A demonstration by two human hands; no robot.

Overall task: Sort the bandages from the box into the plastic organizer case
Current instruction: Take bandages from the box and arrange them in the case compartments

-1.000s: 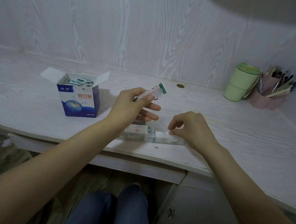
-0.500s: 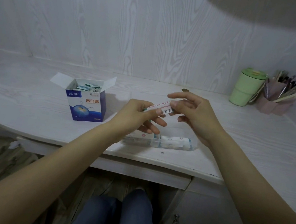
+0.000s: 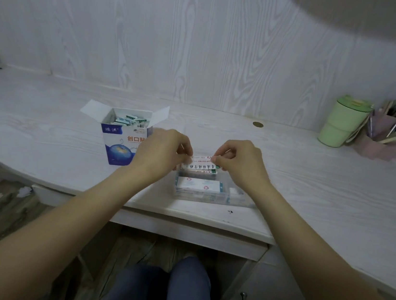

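- A bandage [image 3: 200, 159] in its white wrapper is held level over the far side of the plastic organizer case [image 3: 214, 189], pinched at each end.
- The left hand [image 3: 161, 153] pinches the left end with curled fingers; the right hand [image 3: 239, 161] pinches the right end the same way.
- Just under the held strip lies another wrapped bandage with green print [image 3: 199, 167]; whether it rests in the case or is also held by the fingers is hard to tell.
- The clear case sits near the front edge of the bench [image 3: 43, 134], at its middle; a flat stack of wrapped bandages [image 3: 200, 185] lies in its near left compartment, and a small white item is in the right one.
- The box [image 3: 124, 140], blue and white with its flaps open, stands upright just left of the left hand, with more bandages showing inside.
- At the back right corner of the bench stand a green cup [image 3: 343, 121] and, beside it, a pink pen holder [image 3: 382, 139] full of pens.
- A small round coin-like disc [image 3: 257, 124] lies near the back edge.
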